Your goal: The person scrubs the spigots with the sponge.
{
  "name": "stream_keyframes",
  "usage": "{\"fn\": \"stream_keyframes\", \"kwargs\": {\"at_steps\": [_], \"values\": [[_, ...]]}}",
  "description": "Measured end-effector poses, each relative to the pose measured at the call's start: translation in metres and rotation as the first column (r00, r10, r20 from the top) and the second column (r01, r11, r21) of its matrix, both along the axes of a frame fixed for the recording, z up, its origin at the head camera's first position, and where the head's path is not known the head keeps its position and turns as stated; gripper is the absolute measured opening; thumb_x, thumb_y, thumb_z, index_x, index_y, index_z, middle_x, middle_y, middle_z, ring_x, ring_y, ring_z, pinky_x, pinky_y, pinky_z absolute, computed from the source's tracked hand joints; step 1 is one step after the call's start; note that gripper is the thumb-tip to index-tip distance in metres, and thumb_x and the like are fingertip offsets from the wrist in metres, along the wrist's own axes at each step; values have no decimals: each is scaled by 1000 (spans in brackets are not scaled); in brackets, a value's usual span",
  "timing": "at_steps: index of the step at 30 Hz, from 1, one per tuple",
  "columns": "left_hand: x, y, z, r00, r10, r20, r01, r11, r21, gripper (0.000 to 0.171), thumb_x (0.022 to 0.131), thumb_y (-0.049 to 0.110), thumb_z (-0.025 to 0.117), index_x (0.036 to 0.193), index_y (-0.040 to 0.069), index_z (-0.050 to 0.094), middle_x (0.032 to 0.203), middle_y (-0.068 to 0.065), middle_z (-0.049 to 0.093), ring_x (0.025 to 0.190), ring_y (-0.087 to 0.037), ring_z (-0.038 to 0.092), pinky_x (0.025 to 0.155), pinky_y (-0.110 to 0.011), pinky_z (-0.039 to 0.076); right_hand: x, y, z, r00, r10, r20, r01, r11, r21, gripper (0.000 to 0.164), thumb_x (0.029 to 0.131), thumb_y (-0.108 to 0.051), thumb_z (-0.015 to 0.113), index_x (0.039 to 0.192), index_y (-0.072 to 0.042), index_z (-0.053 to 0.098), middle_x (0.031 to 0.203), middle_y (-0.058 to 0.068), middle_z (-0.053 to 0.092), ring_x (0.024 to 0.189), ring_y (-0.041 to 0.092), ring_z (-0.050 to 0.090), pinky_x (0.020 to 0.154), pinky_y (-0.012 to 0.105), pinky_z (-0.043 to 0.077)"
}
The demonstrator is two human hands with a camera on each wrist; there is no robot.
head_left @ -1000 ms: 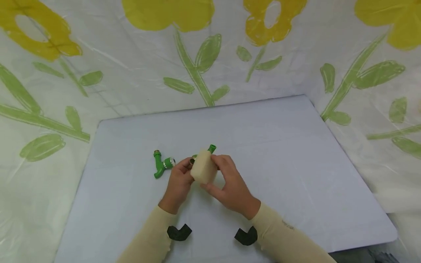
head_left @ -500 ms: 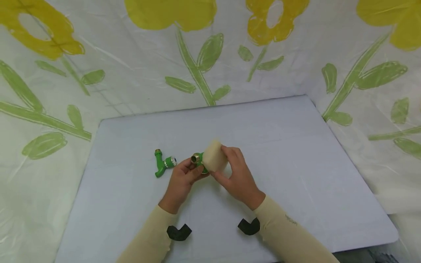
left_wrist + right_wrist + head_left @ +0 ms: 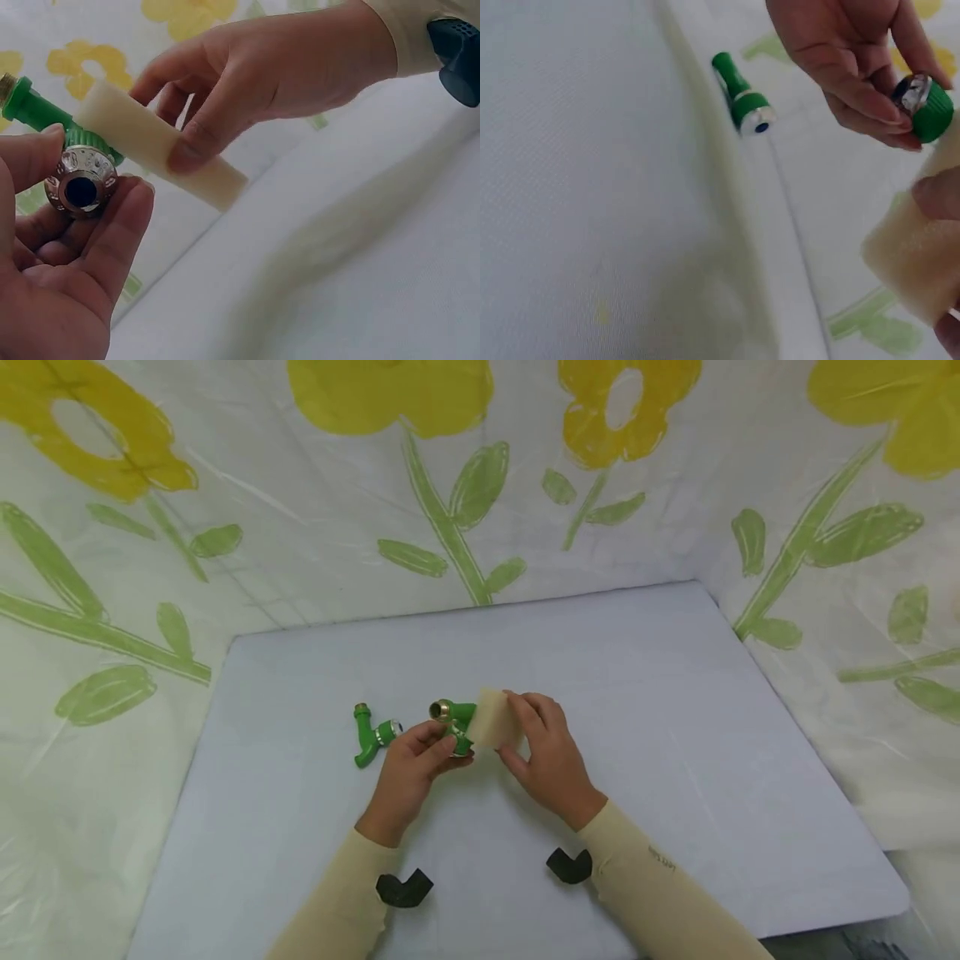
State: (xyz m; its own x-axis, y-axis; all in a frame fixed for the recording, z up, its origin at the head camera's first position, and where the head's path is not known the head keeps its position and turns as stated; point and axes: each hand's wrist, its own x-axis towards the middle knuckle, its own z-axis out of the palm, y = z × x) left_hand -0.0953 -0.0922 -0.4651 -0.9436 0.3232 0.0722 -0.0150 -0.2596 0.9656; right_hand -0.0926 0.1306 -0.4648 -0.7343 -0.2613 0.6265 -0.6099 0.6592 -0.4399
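Note:
My left hand (image 3: 408, 772) pinches a green faucet (image 3: 462, 712) by its silver-trimmed knob, between thumb and fingers. The faucet's brass threaded end points up and to the left in the head view. In my right hand (image 3: 551, 760) is a cream-coloured sponge (image 3: 495, 718), gripped by thumb and fingertips along its edges. The sponge (image 3: 150, 139) lies against the faucet body (image 3: 45, 109) in the left wrist view and hides part of it. A second green faucet (image 3: 365, 737) lies on the table, just left of my left hand.
The white table (image 3: 675, 710) stretches out on both sides, its back edge meeting a white sheet (image 3: 315, 560) painted with yellow flowers and green leaves. Dark wrist pieces (image 3: 405, 889) show near both sleeves.
The faucet has turned and come into fuller view, with its threaded end raised. The sponge has moved to the right and tilted. The faucet on the table has stayed put.

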Motion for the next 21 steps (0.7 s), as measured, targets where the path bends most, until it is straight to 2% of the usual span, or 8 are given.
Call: {"fn": "stream_keyframes", "kwargs": {"at_steps": [3,7,9,12,17,19,21], "values": [[0,-1,-2,1000,-10,18,10,1000,-14,29,94,13,63,115,-6,58,101,-22,61,95,-33,62,84,-50,52,1,-3,-1,999,52,-11,-52,998,-17,76,78,-14,73,145,-9,37,129,12,43,118,26,42,87,36,47],[0,2,-4,999,11,31,-9,998,-68,32,92,11,65,120,-2,60,112,-19,63,100,-31,61,84,-46,52,6,-14,16,986,141,-88,-144,989,-28,72,79,-15,70,144,-7,39,131,13,43,119,27,42,86,35,48],[1,4,-4,999,22,32,-19,995,-95,34,91,14,66,122,1,61,117,-17,62,103,-31,61,85,-45,52,7,-17,23,981,155,-120,-160,987,-27,71,79,-15,70,143,-5,40,132,14,43,119,27,43,87,36,48],[1,3,-4,1000,13,22,-11,994,-105,33,92,16,65,122,2,61,116,-17,62,103,-32,61,84,-45,53,5,-16,23,987,121,-107,-125,992,-28,72,79,-14,72,142,-5,40,131,14,43,118,28,43,87,36,48],[0,-2,-4,1000,7,0,-7,999,-32,32,92,17,67,113,-6,59,98,-23,59,93,-37,63,83,-50,52,-1,-5,0,1000,17,22,-17,1000,-14,78,78,-15,75,146,-10,36,129,12,43,119,25,41,90,36,46],[-1,-2,-5,1000,3,5,-3,1000,-17,31,91,15,67,112,-7,58,96,-22,58,92,-36,63,83,-51,52,-1,-4,-5,999,12,46,-11,1000,-19,79,78,-16,75,146,-10,35,129,12,42,119,24,41,91,36,45],[-2,-2,-7,1000,-1,16,1,999,-33,30,91,13,67,114,-5,59,100,-21,61,95,-34,63,84,-49,52,1,-7,-3,998,48,37,-47,998,-29,78,79,-17,74,146,-10,35,130,11,42,120,24,41,92,35,45]]}}
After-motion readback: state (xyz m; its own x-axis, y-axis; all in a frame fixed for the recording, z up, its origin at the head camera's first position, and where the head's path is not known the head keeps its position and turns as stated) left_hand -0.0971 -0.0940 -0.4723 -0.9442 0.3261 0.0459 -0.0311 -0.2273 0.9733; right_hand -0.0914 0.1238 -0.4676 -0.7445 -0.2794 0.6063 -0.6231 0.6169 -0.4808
